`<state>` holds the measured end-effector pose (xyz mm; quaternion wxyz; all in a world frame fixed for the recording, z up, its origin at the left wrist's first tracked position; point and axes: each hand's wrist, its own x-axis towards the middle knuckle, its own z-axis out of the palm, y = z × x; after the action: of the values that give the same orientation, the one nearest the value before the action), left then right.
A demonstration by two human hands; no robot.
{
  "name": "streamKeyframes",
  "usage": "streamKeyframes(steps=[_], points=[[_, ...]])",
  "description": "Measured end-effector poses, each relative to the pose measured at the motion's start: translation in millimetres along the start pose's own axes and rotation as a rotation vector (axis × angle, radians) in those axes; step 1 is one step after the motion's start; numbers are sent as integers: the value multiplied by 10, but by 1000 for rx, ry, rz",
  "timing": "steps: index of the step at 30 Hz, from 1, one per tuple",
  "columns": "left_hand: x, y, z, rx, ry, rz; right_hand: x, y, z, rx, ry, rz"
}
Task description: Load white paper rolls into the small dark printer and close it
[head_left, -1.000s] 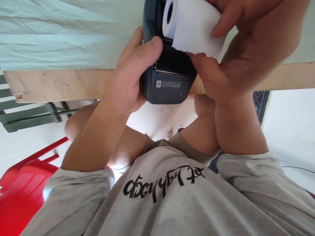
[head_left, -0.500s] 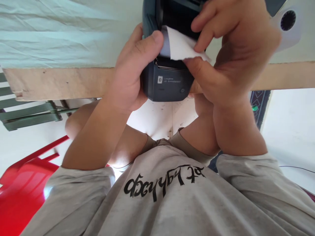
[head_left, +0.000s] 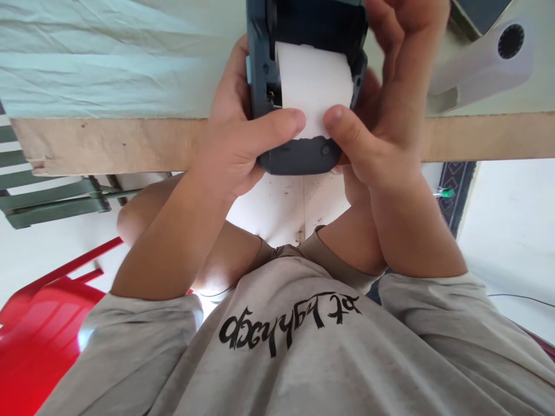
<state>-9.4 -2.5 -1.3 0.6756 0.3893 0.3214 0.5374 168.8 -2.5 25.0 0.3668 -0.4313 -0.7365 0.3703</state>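
Note:
A dark portable label printer [head_left: 299, 157] is held over the table's front edge with its lid raised. White paper from a roll [head_left: 314, 81] lies in its bay, and the torn end hangs over the printer's front. My left hand [head_left: 249, 124] wraps round the printer's left side, its thumb pressing on the paper. My right hand [head_left: 381, 121] is at the right side, with its thumb on the paper's right part. Its other fingers are partly hidden behind the printer, so how firmly they grip is unclear.
On the right of the table lies a white paper roll [head_left: 485, 63] with a dark core, beside a dark flat box [head_left: 481, 14]. A pale cloth [head_left: 121, 58] covers the tabletop behind a wooden edge [head_left: 117, 144]. A red chair [head_left: 56, 341] stands at lower left.
My right hand has moved from pinching the lifted paper end to the printer's right side. The paper now lies flat over the front, with both thumbs on it.

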Motion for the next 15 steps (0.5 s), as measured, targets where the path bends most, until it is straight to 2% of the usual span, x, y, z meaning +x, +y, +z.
streamKeyframes(steps=[3,5,9,13,15], points=[[-2,-13,12,-17,-39,14,38,124,1,-1,-83,-43],[-1,-25,32,-34,-18,40,42,180,-6,16,-97,-71],[-5,-45,60,-66,-77,92,9,156,0,88,-91,-66],[-1,-40,34,-57,-69,80,16,145,6,192,-38,-26],[16,-41,1,-61,-125,85,37,203,0,188,-57,-50]])
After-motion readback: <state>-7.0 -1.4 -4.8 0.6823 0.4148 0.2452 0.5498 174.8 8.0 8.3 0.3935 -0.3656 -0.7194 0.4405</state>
